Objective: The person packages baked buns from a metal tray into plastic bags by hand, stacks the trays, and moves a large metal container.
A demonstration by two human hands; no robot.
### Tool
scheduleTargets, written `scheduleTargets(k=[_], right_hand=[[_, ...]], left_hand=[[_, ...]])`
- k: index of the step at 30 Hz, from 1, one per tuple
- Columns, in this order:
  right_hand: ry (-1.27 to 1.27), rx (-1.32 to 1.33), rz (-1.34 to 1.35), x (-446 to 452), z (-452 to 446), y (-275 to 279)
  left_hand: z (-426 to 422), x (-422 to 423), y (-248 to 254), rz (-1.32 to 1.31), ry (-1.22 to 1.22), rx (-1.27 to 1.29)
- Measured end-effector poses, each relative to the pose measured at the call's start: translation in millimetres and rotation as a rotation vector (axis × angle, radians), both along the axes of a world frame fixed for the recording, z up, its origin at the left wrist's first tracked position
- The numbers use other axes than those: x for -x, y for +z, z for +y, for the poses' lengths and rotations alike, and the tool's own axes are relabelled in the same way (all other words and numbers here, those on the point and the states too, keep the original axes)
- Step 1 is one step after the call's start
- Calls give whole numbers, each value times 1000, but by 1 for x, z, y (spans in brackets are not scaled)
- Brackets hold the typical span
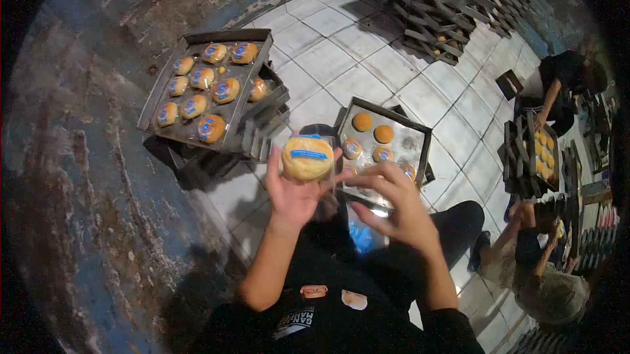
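My left hand (292, 200), palm up, holds a round golden bun (307, 158) in clear plastic with a blue printed band. Its fingers curl around the sides of the bun. My right hand (390, 203) is just right of it, slightly blurred, with thumb and fingers apart and nothing visible between them. The index fingertip comes close to the edge of the wrapper; whether it touches cannot be made out. Beyond my right hand lies a metal tray (413, 141) with two bare buns (373, 127) and several wrapped ones, partly covered by the hand.
On the left, a tray (147, 108) of wrapped buns rests on stacked trays by a worn wall. A blue plastic item (361, 234) lies near my lap. Tall tray stacks (433, 6) stand at the back. Two people (554, 85) work at the right, one beside a bun tray (545, 157).
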State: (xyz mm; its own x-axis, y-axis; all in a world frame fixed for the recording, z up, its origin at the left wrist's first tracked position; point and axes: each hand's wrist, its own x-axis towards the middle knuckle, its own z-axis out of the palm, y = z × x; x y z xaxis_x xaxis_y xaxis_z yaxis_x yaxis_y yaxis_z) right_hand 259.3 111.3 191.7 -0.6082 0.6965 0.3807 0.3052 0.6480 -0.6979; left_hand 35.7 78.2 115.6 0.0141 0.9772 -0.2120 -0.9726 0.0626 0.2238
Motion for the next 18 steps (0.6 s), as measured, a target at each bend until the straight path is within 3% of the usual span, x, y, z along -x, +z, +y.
scheduleTargets(k=[2,4,6,7,8,10,12,16,18], right_hand=[[-15,-30,8,31,1,-20],[15,-20,130,34,5,-22],[55,-16,253,36,10,-26],[36,113,304,31,12,-32],[12,238,355,27,14,-39],[-29,301,342,21,18,-63],[-82,436,176,17,19,-77],[-112,408,199,15,21,-77],[-124,422,177,16,24,-75]], left_hand=[[-10,3,-6,-36,-159,-26],[-27,1,-3,-9,-65,-39],[-43,9,-1,235,-106,120],[-49,10,-13,585,19,171],[-50,16,-23,591,9,162],[-51,27,-38,1335,134,107],[-45,27,-43,1224,42,71],[-28,19,-29,1442,63,29],[-20,21,-28,1711,124,-75]])
